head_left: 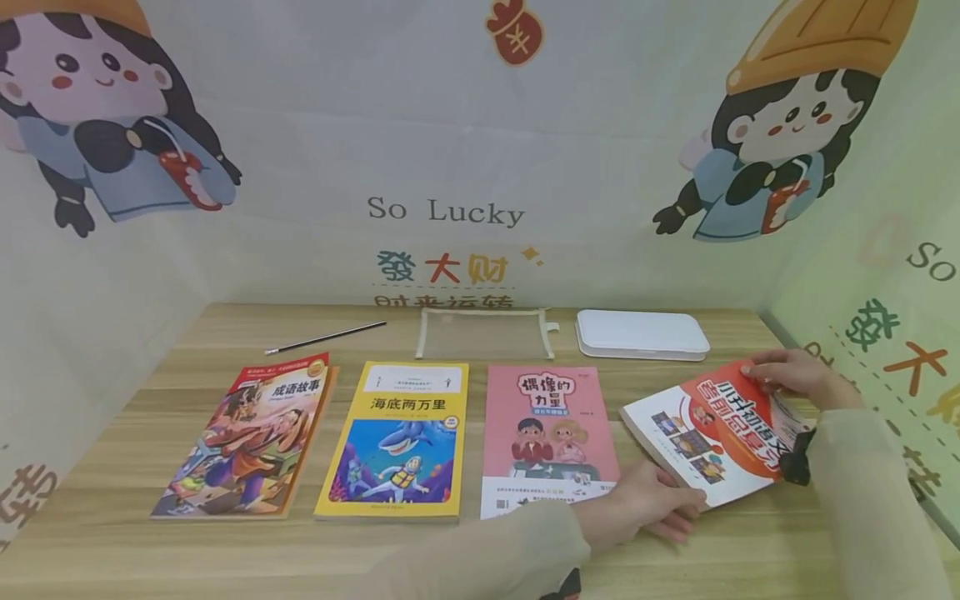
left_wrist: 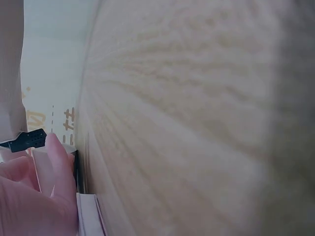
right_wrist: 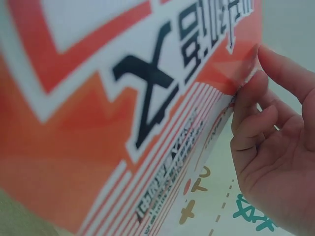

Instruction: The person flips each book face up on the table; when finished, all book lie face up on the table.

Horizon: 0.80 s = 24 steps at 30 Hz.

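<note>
An orange-and-white book (head_left: 712, 437) lies tilted at the right end of a row of books, partly raised off the table. My left hand (head_left: 643, 503) holds its near left corner, thumb over the cover and fingers beneath. At the far right corner my right hand (head_left: 806, 377) pinches the edge; the right wrist view shows thumb and fingertips on the book (right_wrist: 162, 93). In the left wrist view the left hand (left_wrist: 39, 201) appears low at the left. Beside it lies a pink book (head_left: 551, 433), its lower part hidden by my left forearm.
Further left lie a yellow book (head_left: 397, 442) and a red-topped storybook (head_left: 247, 442) on the wooden table (head_left: 150, 417). Along the back are a thin black pencil (head_left: 330, 337), a clear mesh pouch (head_left: 483, 335) and a white case (head_left: 641, 333). Printed cloth walls (head_left: 300, 167) enclose the table.
</note>
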Tool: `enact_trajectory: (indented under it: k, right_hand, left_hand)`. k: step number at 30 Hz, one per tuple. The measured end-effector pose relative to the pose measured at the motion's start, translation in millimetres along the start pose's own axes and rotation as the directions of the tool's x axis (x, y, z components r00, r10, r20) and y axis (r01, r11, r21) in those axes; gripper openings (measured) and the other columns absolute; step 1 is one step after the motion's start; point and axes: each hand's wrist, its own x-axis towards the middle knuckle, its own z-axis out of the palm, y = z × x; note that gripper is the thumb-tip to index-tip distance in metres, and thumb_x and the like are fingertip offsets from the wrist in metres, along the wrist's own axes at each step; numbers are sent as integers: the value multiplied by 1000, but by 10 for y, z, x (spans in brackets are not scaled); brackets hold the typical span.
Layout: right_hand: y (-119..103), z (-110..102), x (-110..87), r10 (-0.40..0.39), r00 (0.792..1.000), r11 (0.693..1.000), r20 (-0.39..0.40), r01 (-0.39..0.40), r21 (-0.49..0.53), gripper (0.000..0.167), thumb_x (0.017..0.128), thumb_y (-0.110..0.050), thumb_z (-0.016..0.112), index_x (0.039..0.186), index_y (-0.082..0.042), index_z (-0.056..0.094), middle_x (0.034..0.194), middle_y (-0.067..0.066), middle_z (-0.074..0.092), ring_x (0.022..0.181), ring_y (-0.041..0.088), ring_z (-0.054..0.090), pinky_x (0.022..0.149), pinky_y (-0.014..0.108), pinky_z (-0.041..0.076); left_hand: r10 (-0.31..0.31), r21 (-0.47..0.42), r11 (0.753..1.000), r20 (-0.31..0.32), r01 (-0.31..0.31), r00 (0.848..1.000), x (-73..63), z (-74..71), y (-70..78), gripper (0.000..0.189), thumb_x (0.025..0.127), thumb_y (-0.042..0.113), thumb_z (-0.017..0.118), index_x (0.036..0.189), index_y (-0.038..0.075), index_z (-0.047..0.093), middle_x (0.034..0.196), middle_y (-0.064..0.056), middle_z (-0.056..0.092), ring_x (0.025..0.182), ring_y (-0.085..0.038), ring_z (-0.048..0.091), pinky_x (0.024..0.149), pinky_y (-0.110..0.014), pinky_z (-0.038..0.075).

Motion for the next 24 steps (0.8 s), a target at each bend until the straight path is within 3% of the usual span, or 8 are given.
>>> enact_trajectory:
  k: [6, 11, 16, 20, 22, 24]
  right_hand:
    - [4, 42, 28, -4, 997, 1000, 81, 4, 4, 72, 88, -39, 49, 128, 16, 23, 122, 35, 33, 108, 43, 38, 87, 50, 38]
    - [35, 63, 23, -29, 995, 1000, 100, 29, 3, 67, 90, -35, 47, 128, 15, 24, 124, 35, 32, 108, 43, 41, 86, 48, 41]
    - [86, 46, -39, -78, 995, 997, 61, 79, -7, 65, 91, -33, 44, 128, 15, 22, 122, 36, 32, 103, 41, 46, 81, 46, 44]
    - [159, 27, -150, -78, 997, 996, 3, 78, -43, 63, 91, -32, 45, 125, 16, 26, 113, 34, 43, 91, 34, 53, 75, 43, 48]
    - [216, 16, -215, -64, 998, 997, -15, 63, -53, 62, 90, -33, 46, 124, 16, 28, 107, 31, 48, 87, 30, 55, 72, 41, 49]
    - [278, 0, -270, -51, 998, 997, -19, 50, -56, 61, 90, -32, 47, 122, 17, 30, 105, 29, 50, 84, 27, 56, 69, 38, 49]
  left_hand:
    - [-41, 11, 999, 65, 41, 997, 3, -25, -13, 14, 80, 11, 64, 73, -1, 60, 64, -16, 61, 61, -29, 63, 51, -33, 53]
    - [-69, 67, 996, 111, 62, 991, -7, -53, 10, 13, 81, 9, 62, 75, -2, 58, 64, -16, 61, 66, -32, 63, 53, -31, 53]
    - [-31, 178, 984, 168, 0, 985, -22, -165, 91, 12, 81, 10, 61, 80, -1, 58, 66, -13, 62, 64, -30, 63, 52, -30, 53]
    - [50, 323, 942, 140, -93, 989, -17, -307, 237, 14, 80, 13, 64, 88, 3, 60, 68, -4, 62, 59, -21, 62, 47, -27, 51]
    - [112, 404, 904, 96, -141, 989, 5, -389, 329, 18, 78, 17, 67, 92, 8, 61, 71, 1, 62, 59, -15, 59, 48, -25, 49]
    - [187, 458, 866, 72, -199, 980, 47, -485, 420, 21, 77, 20, 68, 94, 10, 63, 76, 4, 61, 64, -11, 58, 53, -24, 48]
